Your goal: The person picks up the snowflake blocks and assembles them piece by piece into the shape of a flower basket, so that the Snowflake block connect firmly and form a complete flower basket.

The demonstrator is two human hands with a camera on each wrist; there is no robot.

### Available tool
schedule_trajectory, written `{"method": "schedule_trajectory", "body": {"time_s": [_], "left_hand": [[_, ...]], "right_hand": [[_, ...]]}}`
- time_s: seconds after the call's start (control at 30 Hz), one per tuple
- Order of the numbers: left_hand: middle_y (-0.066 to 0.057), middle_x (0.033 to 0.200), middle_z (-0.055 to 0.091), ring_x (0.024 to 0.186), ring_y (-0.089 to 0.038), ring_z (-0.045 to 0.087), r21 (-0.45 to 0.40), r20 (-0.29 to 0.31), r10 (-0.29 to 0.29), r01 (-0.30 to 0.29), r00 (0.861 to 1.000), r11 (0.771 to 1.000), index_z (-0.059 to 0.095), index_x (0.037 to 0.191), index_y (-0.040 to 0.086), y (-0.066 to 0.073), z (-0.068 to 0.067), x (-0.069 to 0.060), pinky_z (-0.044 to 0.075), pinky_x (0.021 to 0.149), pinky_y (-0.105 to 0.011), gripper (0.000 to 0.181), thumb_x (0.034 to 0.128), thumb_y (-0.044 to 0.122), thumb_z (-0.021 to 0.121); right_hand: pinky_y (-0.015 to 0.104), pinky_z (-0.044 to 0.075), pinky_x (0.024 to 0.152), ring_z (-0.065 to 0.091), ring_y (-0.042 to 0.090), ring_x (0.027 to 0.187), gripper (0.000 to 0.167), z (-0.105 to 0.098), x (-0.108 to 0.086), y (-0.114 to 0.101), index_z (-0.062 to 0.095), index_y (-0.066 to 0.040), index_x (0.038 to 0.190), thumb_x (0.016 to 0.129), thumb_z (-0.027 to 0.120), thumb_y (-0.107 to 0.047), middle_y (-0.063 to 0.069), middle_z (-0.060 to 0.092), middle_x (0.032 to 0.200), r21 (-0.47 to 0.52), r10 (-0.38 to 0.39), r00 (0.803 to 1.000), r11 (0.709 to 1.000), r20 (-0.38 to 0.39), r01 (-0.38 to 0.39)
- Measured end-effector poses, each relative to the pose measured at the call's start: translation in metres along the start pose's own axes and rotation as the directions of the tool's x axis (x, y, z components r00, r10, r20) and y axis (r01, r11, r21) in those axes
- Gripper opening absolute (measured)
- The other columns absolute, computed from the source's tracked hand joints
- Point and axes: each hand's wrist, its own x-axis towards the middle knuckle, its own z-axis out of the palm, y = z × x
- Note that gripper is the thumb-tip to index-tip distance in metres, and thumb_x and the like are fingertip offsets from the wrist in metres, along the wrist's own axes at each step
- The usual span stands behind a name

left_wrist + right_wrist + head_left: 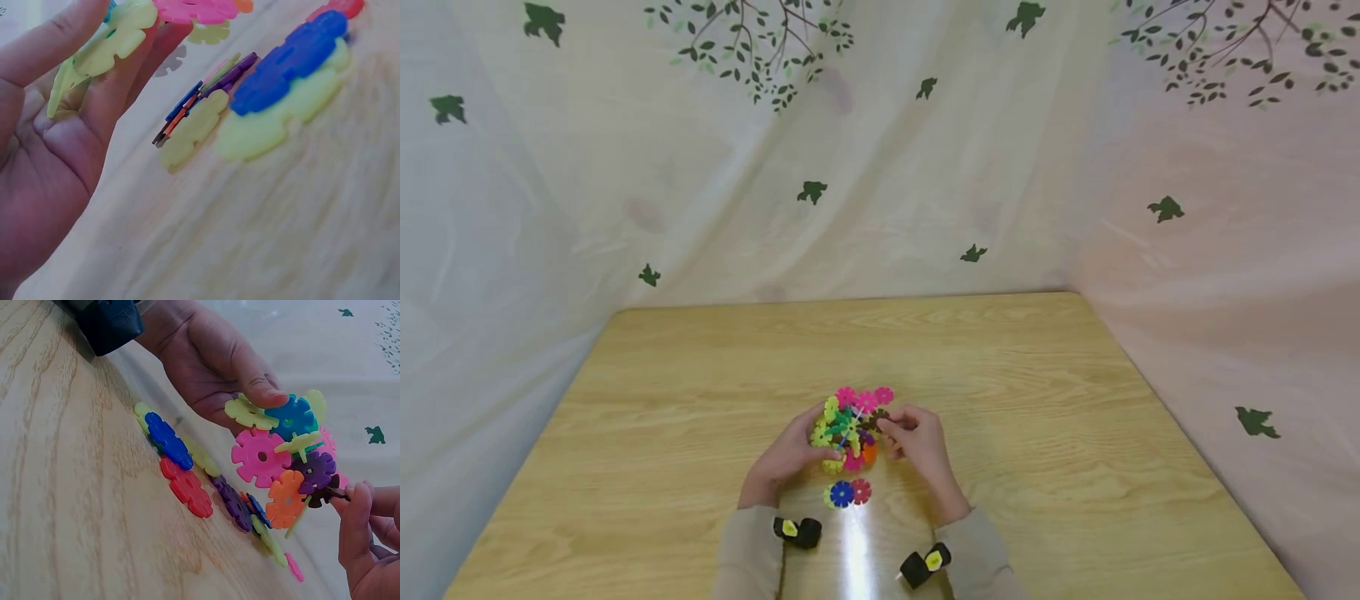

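My left hand (790, 450) holds a cluster of joined plastic snowflake discs (261, 456) from its left side, with the thumb on a pale yellow disc (247, 414). Pink, teal, purple, orange and yellow-green discs make up the cluster, slotted together at angles. At its right side, my right hand (369, 544) pinches a dark brown disc (319, 499) between thumb and fingers. That brown disc touches the cluster beside the purple disc (314, 470); whether it is slotted in, I cannot tell. In the right wrist view the cluster is above the table.
Loose discs lie on the wooden table (1037, 400): a blue one (842, 493) over a yellow-green one, and a red one (861, 491) beside it. Several more, including a purple disc (231, 503), lie below the cluster. A printed curtain (880, 150) hangs behind the table.
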Motion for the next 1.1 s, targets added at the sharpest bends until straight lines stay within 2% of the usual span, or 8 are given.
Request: {"method": "schedule_trajectory", "body": {"time_s": [0.13, 0.27, 0.47, 0.57, 0.67, 0.87, 0.97, 1.1], "left_hand": [[-0.024, 0.157, 0.025, 0.145, -0.042, 0.022, -0.001, -0.006, -0.035, 0.035, 0.999, 0.999, 0.022, 0.151, -0.004, 0.002, 0.004, 0.002, 0.015, 0.121, -0.054, 0.093, 0.0777, 0.01, 0.078], [-0.022, 0.16, 0.017, 0.146, -0.041, 0.019, -0.053, 0.033, -0.042, 0.044, 0.999, 0.998, 0.013, 0.153, 0.0, 0.004, 0.005, 0.002, 0.014, 0.121, -0.052, 0.099, 0.0793, 0.012, 0.078], [-0.021, 0.161, 0.014, 0.14, -0.042, 0.033, -0.167, 0.101, 0.018, -0.001, 0.995, 0.986, 0.004, 0.155, 0.006, 0.002, 0.004, 0.003, 0.034, 0.116, -0.04, 0.102, 0.0819, 0.009, 0.075], [-0.021, 0.161, 0.014, 0.14, -0.041, 0.034, -0.21, 0.112, 0.033, -0.009, 0.993, 0.978, 0.002, 0.156, 0.008, 0.0, 0.002, 0.002, 0.041, 0.11, -0.026, 0.102, 0.0828, 0.007, 0.073], [-0.018, 0.161, 0.014, 0.141, -0.041, 0.032, -0.235, 0.117, 0.057, -0.028, 0.991, 0.972, 0.006, 0.156, 0.013, -0.001, 0.001, 0.002, 0.041, 0.107, -0.019, 0.099, 0.0837, 0.007, 0.072], [-0.018, 0.16, 0.015, 0.142, -0.044, 0.027, -0.247, 0.141, 0.113, -0.076, 0.984, 0.966, 0.015, 0.155, 0.014, 0.0, 0.001, 0.003, 0.044, 0.106, -0.022, 0.091, 0.0844, 0.007, 0.071], [-0.018, 0.161, 0.014, 0.146, -0.042, 0.018, -0.256, 0.152, 0.155, -0.113, 0.976, 0.96, 0.016, 0.155, 0.011, 0.001, 0.001, 0.004, 0.04, 0.109, -0.02, 0.089, 0.0845, 0.005, 0.07], [-0.013, 0.163, 0.014, 0.15, -0.032, 0.009, -0.257, 0.157, 0.171, -0.127, 0.973, 0.958, 0.02, 0.154, 0.01, 0.002, 0.001, 0.003, 0.023, 0.118, -0.021, 0.089, 0.0825, 0.003, 0.071]], "right_hand": [[0.031, 0.059, 0.051, 0.065, 0.013, 0.058, 0.02, 0.0, -0.001, 0.0, 0.066, 0.01, 0.095, 0.088, 0.07, -0.009, 0.015, 0.071, 0.077, 0.028, -0.006, 0.999, 1.0, -0.042, 0.007], [0.03, 0.059, 0.05, 0.069, 0.015, 0.062, 0.024, -0.001, 0.0, -0.002, 0.068, 0.01, 0.101, 0.087, 0.071, -0.01, 0.016, 0.074, 0.083, 0.073, -0.009, 0.997, 0.997, -0.082, 0.015], [0.022, 0.056, 0.048, 0.067, 0.01, 0.061, 0.027, -0.006, 0.006, -0.006, 0.067, 0.011, 0.104, 0.088, 0.071, -0.01, 0.013, 0.075, 0.086, 0.127, 0.015, 0.996, 0.992, -0.083, -0.005], [0.023, 0.055, 0.048, 0.067, 0.011, 0.063, 0.026, -0.009, 0.009, -0.008, 0.068, 0.009, 0.104, 0.088, 0.071, -0.011, 0.01, 0.074, 0.084, 0.11, 0.018, 0.997, 0.994, -0.075, -0.01], [0.024, 0.056, 0.048, 0.068, 0.016, 0.067, 0.025, -0.011, 0.013, -0.01, 0.07, 0.007, 0.103, 0.088, 0.071, -0.014, 0.008, 0.073, 0.081, 0.064, 0.009, 0.997, 0.998, -0.076, -0.004], [0.026, 0.057, 0.049, 0.069, 0.02, 0.07, 0.023, -0.011, 0.017, -0.009, 0.071, 0.004, 0.103, 0.09, 0.069, -0.014, 0.012, 0.073, 0.085, -0.009, -0.006, 0.998, 1.0, -0.059, 0.006], [0.027, 0.057, 0.05, 0.067, 0.018, 0.069, 0.021, -0.011, 0.018, -0.009, 0.072, 0.002, 0.104, 0.09, 0.068, -0.014, 0.012, 0.073, 0.086, -0.043, -0.005, 0.999, 0.999, -0.038, 0.003], [0.03, 0.058, 0.052, 0.064, 0.014, 0.068, 0.022, -0.012, 0.019, -0.01, 0.071, 0.001, 0.107, 0.092, 0.066, -0.014, 0.012, 0.071, 0.087, -0.078, 0.001, 1.0, 0.997, 0.018, 0.001]]}}
